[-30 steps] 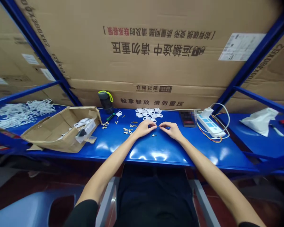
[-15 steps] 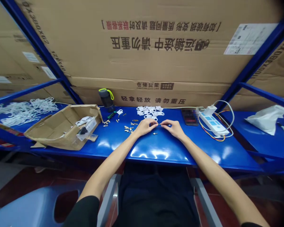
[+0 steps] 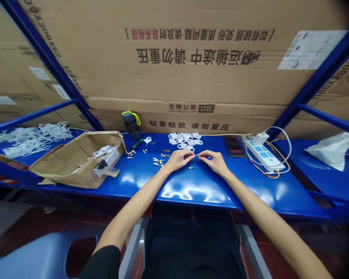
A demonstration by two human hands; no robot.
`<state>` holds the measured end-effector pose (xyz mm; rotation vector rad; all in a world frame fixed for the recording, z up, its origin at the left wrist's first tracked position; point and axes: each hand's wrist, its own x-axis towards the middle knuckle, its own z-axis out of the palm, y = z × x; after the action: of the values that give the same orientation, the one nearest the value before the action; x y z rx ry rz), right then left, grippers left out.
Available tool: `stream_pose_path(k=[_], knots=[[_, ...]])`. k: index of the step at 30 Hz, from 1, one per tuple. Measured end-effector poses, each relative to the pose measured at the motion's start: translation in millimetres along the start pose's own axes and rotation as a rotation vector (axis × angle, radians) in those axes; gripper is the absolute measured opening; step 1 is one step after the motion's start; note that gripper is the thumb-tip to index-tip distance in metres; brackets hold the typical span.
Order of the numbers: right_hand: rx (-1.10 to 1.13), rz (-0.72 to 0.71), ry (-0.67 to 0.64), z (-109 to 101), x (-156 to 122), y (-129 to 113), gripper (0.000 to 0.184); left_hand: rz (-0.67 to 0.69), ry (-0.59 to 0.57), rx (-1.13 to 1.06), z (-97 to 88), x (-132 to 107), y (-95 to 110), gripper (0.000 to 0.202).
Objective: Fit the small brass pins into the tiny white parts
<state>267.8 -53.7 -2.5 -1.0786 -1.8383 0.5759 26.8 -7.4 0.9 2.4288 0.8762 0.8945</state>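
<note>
My left hand [image 3: 178,160] and my right hand [image 3: 214,161] meet above the blue steel bench [image 3: 209,190], their fingertips pinching a thin brass pin [image 3: 198,155] between them. A small brass screw [image 3: 191,167] lies just below my hands. To the left of my left hand sits a small heap of brass fittings [image 3: 158,162]. Beyond my hands lies a group of white plastic tags [image 3: 184,139]. The pin's exact shape is too small to tell.
A torn cardboard box [image 3: 78,161] holds white pieces at the left, with a tangle of white plastic loops [image 3: 31,137] beyond it. A green screwdriver [image 3: 137,144], a dark bottle [image 3: 131,124], a blurred phone [image 3: 235,146] and a white power strip [image 3: 264,156] stand along the back.
My hands stay in nearly the same spot, still pinching the pin. The view has shifted slightly, so the bench and boxes sit a little differently in the frame.
</note>
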Motion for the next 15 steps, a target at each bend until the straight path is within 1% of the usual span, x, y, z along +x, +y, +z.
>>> stream_pose_path(k=[4, 9, 15], knots=[[-0.012, -0.021, -0.013, -1.0, 1.0, 0.6, 0.019, 0.045, 0.008, 0.011, -0.2, -0.5, -0.1, 0.025], [0.011, -0.027, 0.019, -0.7, 0.6, 0.7, 0.020, 0.074, 0.029, 0.005, -0.7, 1.1, -0.3, 0.022], [0.027, -0.024, 0.022, 3.5, 7.1, 0.2, 0.019, 0.092, 0.018, 0.080, -5.5, 1.6, -2.4, 0.021]])
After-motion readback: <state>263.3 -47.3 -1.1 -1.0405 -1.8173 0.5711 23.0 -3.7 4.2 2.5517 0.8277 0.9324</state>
